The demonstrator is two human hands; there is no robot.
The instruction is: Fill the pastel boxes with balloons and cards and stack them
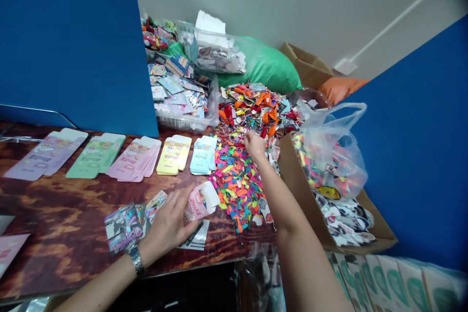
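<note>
While the left grip [168, 222] is closed on a folded pink card [199, 202] between fingers and thumb, the right grip [255, 145] is bunching its fingertips at the edge of a heap of colourful balloons [237, 185], and whether it is holding anything cannot be told. Cartoon faces are showing on five stacks of flat cards along the counter [54, 219]: lilac [46, 153], green [95, 154], pink [133, 158], yellow [174, 154] and pale blue [203, 155]. Their small print is too tiny to read. Shiny printed packets [122, 228] are lying just beside the left grip, whose wrist is wearing a metal watch [134, 259]. Beyond the heap, a plastic tub [186, 122] is holding printed cards, and a green sack [263, 66] is slumping behind it. To the right, a clear plastic bag [331, 146] of bright trinkets is sitting in a cardboard box [296, 190] beside loose stickers [345, 222].
</note>
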